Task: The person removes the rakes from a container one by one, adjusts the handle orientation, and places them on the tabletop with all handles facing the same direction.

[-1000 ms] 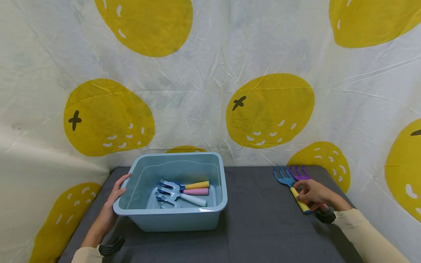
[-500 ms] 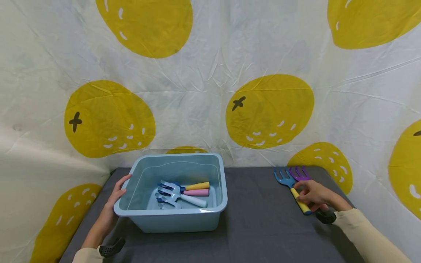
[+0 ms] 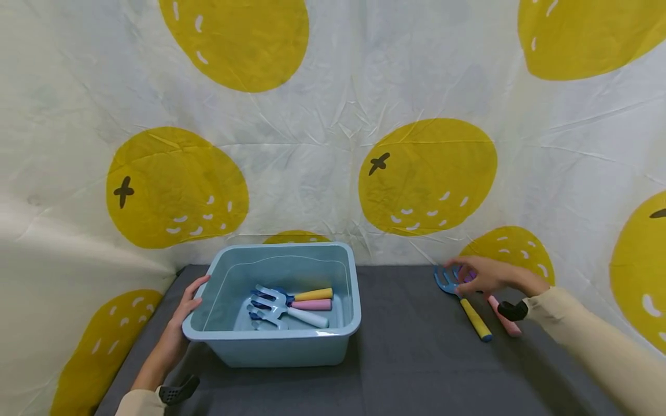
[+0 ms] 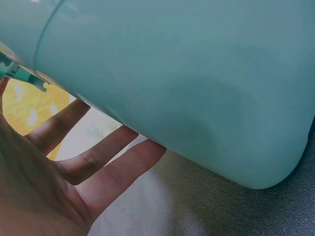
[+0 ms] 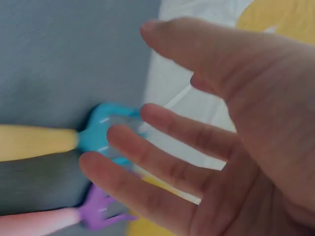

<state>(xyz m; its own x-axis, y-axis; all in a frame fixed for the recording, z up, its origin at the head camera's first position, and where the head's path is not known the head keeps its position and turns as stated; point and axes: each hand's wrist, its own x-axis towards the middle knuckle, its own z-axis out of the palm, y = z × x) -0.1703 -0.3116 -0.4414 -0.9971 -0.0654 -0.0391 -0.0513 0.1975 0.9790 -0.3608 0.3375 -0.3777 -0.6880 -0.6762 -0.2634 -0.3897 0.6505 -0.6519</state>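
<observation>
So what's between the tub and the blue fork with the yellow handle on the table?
Just bare dark cloth between the tub and the blue fork; the head view shows it.

The left sleeve [image 3: 139,403] and right sleeve [image 3: 577,341] are long, plain and cream, the right one loose with soft creases along its length. A black, rounded wrist piece [image 3: 178,391] sits at the end of the left sleeve, its face pitted with small holes; a compact black wrist unit [image 3: 512,311] sits by the right, its detail too small to read. Both hands [image 3: 484,274] are bare
</observation>
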